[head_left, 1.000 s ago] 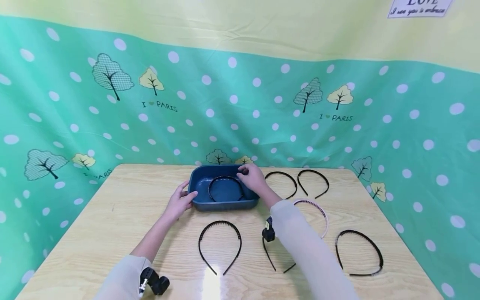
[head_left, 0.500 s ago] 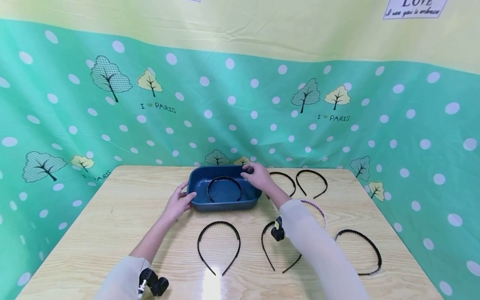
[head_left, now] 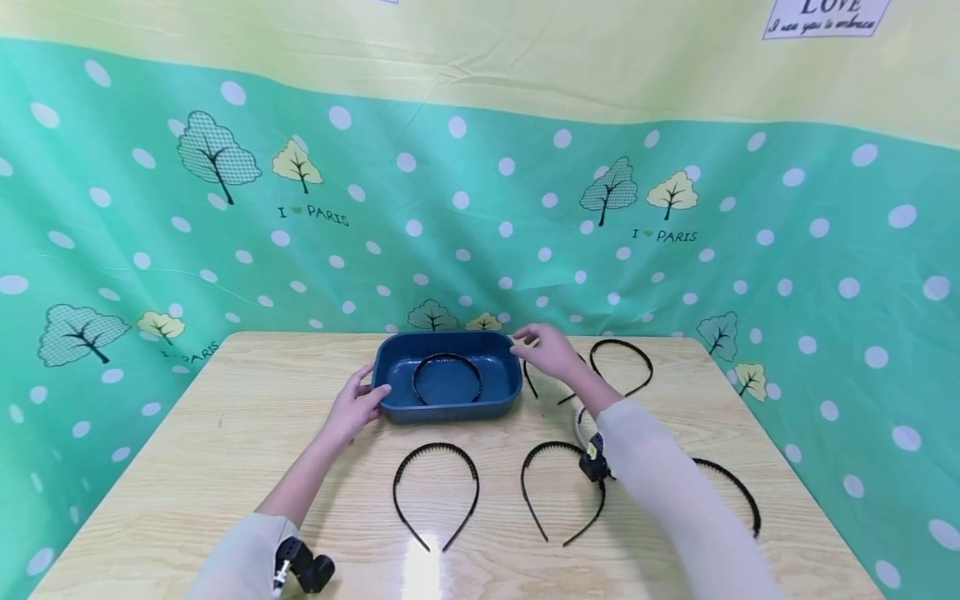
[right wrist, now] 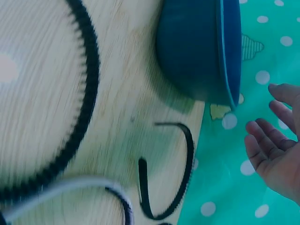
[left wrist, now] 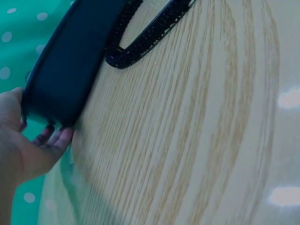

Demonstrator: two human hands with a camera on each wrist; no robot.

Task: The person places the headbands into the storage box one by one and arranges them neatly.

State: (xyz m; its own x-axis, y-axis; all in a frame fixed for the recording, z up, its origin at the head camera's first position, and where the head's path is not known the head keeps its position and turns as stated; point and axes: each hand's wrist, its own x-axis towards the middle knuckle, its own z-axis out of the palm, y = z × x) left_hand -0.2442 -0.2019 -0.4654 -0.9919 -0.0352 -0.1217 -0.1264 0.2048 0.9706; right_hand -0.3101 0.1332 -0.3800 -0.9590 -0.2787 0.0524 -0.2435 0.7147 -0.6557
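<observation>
A dark blue plastic bin stands at the back middle of the table, with a black headband lying inside it. My left hand grips the bin's left end, thumb at the rim; in the left wrist view its fingertips curl at the lower edge of the bin. Just off the bin's right end, my right hand is raised and empty, its fingers loosely bent in the right wrist view. Behind that hand, another black headband lies partly hidden.
Two black toothed headbands lie in front of the bin. A pale pink headband and a black headband are partly covered by my right arm. Another black headband rests at the back right. A green patterned curtain hangs behind.
My right hand has moved right, from over the bin's right side to just outside it, uncovering that end of the rim. The left hand keeps its grip on the bin.
</observation>
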